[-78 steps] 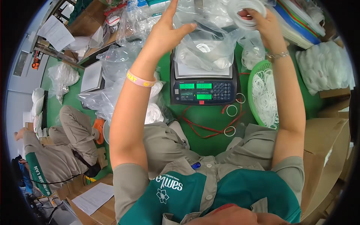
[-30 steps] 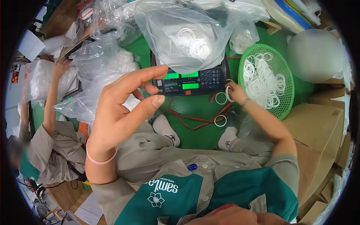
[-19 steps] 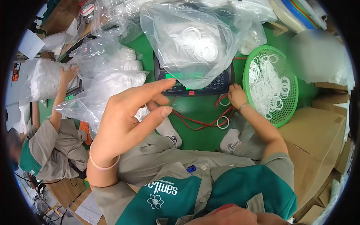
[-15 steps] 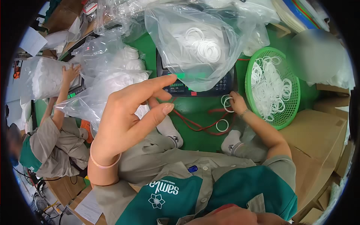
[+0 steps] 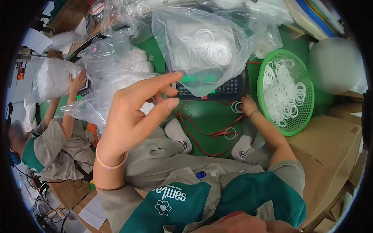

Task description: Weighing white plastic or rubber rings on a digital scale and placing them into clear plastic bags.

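On the green floor (image 5: 211, 120), seen from the head, a dark scale (image 5: 231, 90) with lit green displays stands in front of the person. A clear plastic bag (image 5: 202, 84) lies over its top and droops across part of the panel; many white rings are inside it, one round stack (image 5: 219, 53) showing plainly.

The left hand (image 5: 132, 114) hangs in the air to the near left of the scale, holding nothing, its thumb and index finger spread with a gap between them and the other fingers curled. The right hand (image 5: 249, 105) is low, between the scale's near right corner and a green mesh basket (image 5: 309, 99) with a heap of loose rings (image 5: 279, 93) in it. Its fingertips meet a couple of white rings (image 5: 236, 107); whether they pinch them or only touch them, I cannot tell.

A looped red cord (image 5: 189, 134) lies between the person's feet, with a single ring (image 5: 230, 133) at it. Farther left, another person's hand (image 5: 77, 80) rests against a full clear bag (image 5: 58, 79). A cardboard box (image 5: 324, 149) stands right of the person.
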Available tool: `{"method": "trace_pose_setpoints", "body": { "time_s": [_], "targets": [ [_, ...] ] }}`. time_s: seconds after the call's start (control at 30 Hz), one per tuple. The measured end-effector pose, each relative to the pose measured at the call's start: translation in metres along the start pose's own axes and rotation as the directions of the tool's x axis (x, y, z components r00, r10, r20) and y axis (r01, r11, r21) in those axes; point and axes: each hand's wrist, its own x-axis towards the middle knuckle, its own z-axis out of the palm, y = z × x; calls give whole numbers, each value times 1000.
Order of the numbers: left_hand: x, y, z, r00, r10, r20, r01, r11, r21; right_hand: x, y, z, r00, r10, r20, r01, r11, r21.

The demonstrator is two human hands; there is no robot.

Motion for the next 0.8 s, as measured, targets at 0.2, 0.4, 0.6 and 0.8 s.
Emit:
{"method": "trace_pose_setpoints", "body": {
  "time_s": [0.2, 0.4, 0.6, 0.8],
  "targets": [
    [-2, 3, -2, 1000, 27, 1, -27, 999, -19, -20, -10, -35, 970, -29, 242, -112, 829, 549],
    [9, 5, 11, 981, -59, 182, 51, 997, 51, -72, -42, 26, 885, -275, 375, 335, 937, -103],
    [48, 0, 13, 996, 69, -62, -61, 991, 115, -68, -53, 47, 918, -324, 229, 369, 909, -195],
    [134, 3, -16, 968, 60, -245, -67, 998, -21, -58, -51, -58, 932, -239, 271, 234, 971, 49]
  ]
}}
